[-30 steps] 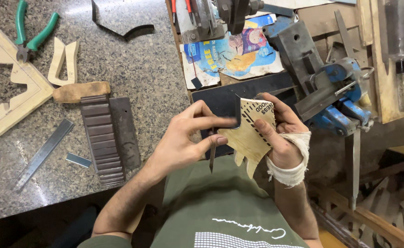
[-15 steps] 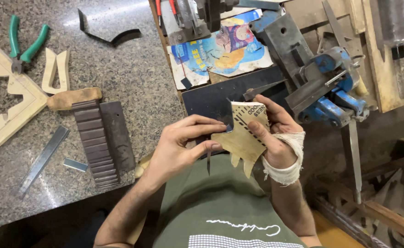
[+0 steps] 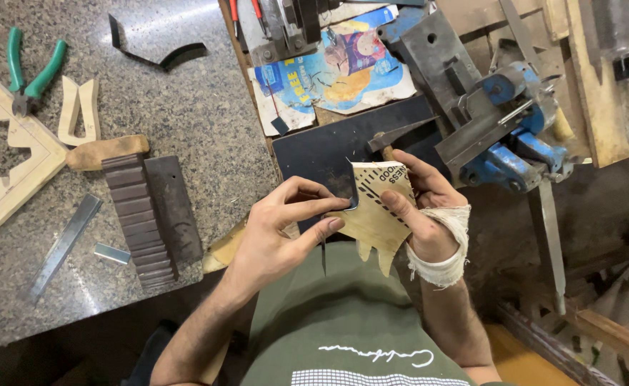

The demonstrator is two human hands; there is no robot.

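speckled granite bench point(image 3: 186, 86) behind: bandaged right hand point(image 3: 428, 221) grips tan sandpaper sheet point(image 3: 375, 214), long axis upright; left hand point(image 3: 278, 229) pinches its left edge.

2 bare hands; 1 tan sandpaper-wrapped wooden cutout point(image 3: 376, 214); 1 green-handled pliers point(image 3: 32, 71); 1 blue metal bench vise point(image 3: 511, 132); 1 dark ribbed rectangular block point(image 3: 139, 218); 2 flat grey metal strips point(image 3: 64, 243).

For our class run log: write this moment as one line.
left hand: pinching sandpaper | right hand: gripping wood piece | bench: vise, pliers
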